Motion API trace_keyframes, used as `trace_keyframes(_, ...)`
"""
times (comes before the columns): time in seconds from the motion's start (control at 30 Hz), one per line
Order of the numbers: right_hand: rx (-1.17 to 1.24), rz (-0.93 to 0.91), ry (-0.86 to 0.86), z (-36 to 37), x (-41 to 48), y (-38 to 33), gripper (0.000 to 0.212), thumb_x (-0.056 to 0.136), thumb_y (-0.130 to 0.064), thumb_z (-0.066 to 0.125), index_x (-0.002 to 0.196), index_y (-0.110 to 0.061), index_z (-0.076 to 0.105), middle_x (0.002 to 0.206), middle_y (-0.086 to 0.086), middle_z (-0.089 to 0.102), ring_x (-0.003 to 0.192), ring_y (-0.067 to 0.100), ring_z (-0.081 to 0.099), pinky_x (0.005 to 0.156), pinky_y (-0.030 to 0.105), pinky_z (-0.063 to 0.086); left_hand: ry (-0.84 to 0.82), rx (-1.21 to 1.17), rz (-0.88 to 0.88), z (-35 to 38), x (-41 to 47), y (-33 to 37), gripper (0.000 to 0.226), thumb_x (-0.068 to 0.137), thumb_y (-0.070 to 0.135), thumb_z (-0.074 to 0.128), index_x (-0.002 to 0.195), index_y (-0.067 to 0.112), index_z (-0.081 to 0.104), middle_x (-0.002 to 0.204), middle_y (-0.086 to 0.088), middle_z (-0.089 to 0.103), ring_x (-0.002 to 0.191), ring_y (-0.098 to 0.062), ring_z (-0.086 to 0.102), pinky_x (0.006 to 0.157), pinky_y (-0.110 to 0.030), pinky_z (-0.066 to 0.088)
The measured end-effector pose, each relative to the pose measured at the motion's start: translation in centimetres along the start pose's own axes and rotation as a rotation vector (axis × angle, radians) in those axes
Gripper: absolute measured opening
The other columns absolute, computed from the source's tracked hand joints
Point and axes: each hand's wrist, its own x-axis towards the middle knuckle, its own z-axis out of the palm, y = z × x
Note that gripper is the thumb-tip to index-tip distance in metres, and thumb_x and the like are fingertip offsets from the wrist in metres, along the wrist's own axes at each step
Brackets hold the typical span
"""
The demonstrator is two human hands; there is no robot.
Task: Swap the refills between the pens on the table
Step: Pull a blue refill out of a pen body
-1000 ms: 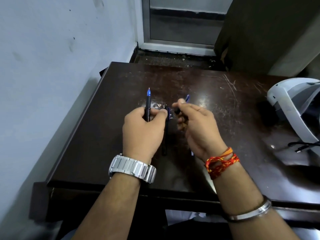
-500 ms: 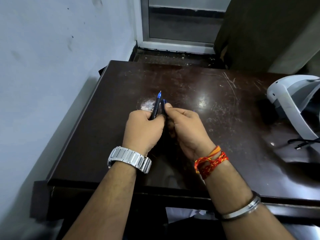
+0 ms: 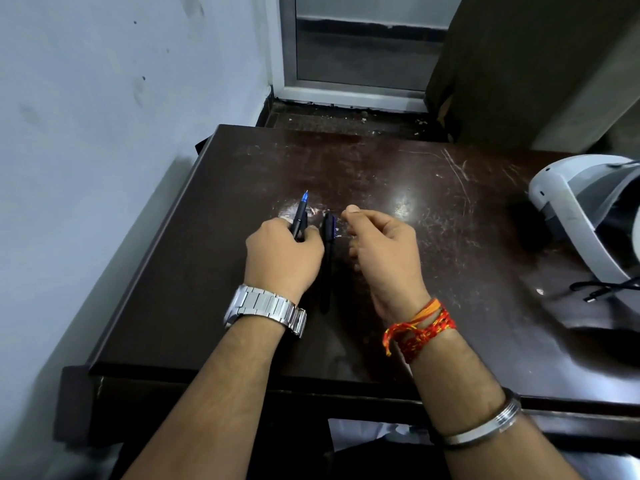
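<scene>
Black pen [image 3: 300,217] in L hand [image 3: 282,258]; 2nd pen [image 3: 326,268] beside R hand [image 3: 382,251]

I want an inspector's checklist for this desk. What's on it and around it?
Surface: dark table, scratched and scuffed.
Job's things: blue-tipped pen in the left hand; black pen lying on the table between the hands.
Clutter: white headset at the right edge.
Hands: left hand grips the blue-tipped pen; right hand has curled fingers, contents unclear.
Cables: black cable beside the headset.
Surroundings: wall on the left, door frame behind.
</scene>
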Motion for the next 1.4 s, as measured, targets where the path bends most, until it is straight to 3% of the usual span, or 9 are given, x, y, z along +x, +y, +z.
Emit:
trace_keyframes(0.17,0.066,0.018,-0.114,0.3,-0.2,0.4,0.023,0.085,-0.033,0.076,0.08,-0.011,0.074,0.056,-0.009,0.062,0.05,0.004,0.052,0.051,0.021,0.043,-0.017,-0.122,0.13,-0.1,-2.1,0.5,0.027,0.088,0.03,0.06,0.07,0.011,0.067,0.055,0.001,0.058,0.06,-0.023,0.057,0.051,-0.027,0.033)
trace_keyframes(0.47,0.128,-0.069,-0.195,0.2,-0.1,0.5,0.031,0.07,-0.034,0.087,0.083,-0.009,0.075,0.084,0.018,0.077,0.084,0.037,0.075,0.076,0.043,0.058,0.076,-0.172,0.197,-0.4,-2.9,0.6,0.012,0.074,0.023,0.075,0.067,0.013,0.075,0.056,0.005,0.068,0.054,-0.008,0.063,0.049,-0.014,0.043)
trace_keyframes(0.6,0.115,-0.072,-0.156,0.2,0.0,0.4,0.025,0.071,-0.033,0.087,0.077,-0.012,0.074,0.077,0.015,0.076,0.07,0.023,0.071,0.061,0.029,0.053,0.116,-0.21,0.199,-0.5,-3.0,0.8,0.006,0.068,0.02,0.08,0.066,0.017,0.076,0.06,0.014,0.068,0.059,-0.002,0.064,0.052,-0.005,0.043)
trace_keyframes(0.73,0.101,-0.071,-0.136,0.1,0.0,0.4,0.018,0.08,-0.024,0.08,0.069,-0.017,0.068,0.061,0.002,0.065,0.058,0.014,0.058,0.053,0.026,0.046,0.044,-0.208,0.222,-0.3,-3.0,0.8,0.007,0.073,0.02,0.078,0.067,0.016,0.077,0.059,0.009,0.07,0.062,-0.003,0.065,0.054,-0.012,0.048)
trace_keyframes(0.87,0.132,-0.012,-0.189,0.1,0.0,0.1,0.022,0.094,-0.021,0.066,0.076,-0.014,0.076,0.068,0.003,0.072,0.056,0.008,0.062,0.053,0.02,0.047,0.029,-0.228,0.21,-0.5,-2.8,0.7,0.004,0.075,0.021,0.078,0.072,0.019,0.078,0.061,0.013,0.07,0.062,-0.001,0.065,0.053,-0.007,0.046)
trace_keyframes(1.0,0.142,-0.049,-0.173,0.4,-0.1,0.1,0.024,0.088,-0.031,0.072,0.102,-0.012,0.07,0.079,0.003,0.068,0.063,0.011,0.06,0.06,0.025,0.048,0.034,-0.21,0.209,-0.4,-2.9,0.7,0.005,0.074,0.022,0.078,0.074,0.017,0.078,0.063,0.009,0.071,0.059,-0.005,0.065,0.052,-0.008,0.044)
trace_keyframes(1.13,0.174,-0.085,-0.148,0.4,0.2,0.3,0.023,0.093,-0.011,0.063,0.113,-0.023,0.059,0.08,-0.001,0.075,0.081,0.019,0.07,0.079,0.04,0.058,0.018,-0.21,0.209,-0.2,-3.0,0.8,0.004,0.075,0.022,0.076,0.075,0.018,0.079,0.061,0.006,0.071,0.058,-0.007,0.065,0.053,-0.016,0.05)
trace_keyframes(1.27,0.136,-0.08,-0.12,0.4,0.3,0.4,0.017,0.094,-0.025,0.063,0.111,-0.025,0.058,0.08,-0.009,0.072,0.067,0.011,0.062,0.064,0.031,0.051,0.032,-0.216,0.203,-0.1,-2.9,0.8,0.006,0.074,0.024,0.078,0.077,0.019,0.079,0.062,0.007,0.072,0.059,-0.006,0.066,0.056,-0.015,0.049)
trace_keyframes(1.4,0.107,-0.103,-0.093,0.1,0.6,0.5,0.022,0.098,-0.008,0.053,0.105,-0.027,0.059,0.086,0.001,0.072,0.065,0.012,0.061,0.058,0.026,0.048,0.045,-0.226,0.186,0.0,-2.8,0.8,0.006,0.073,0.024,0.08,0.074,0.019,0.079,0.061,0.007,0.071,0.059,-0.002,0.066,0.055,-0.013,0.048)
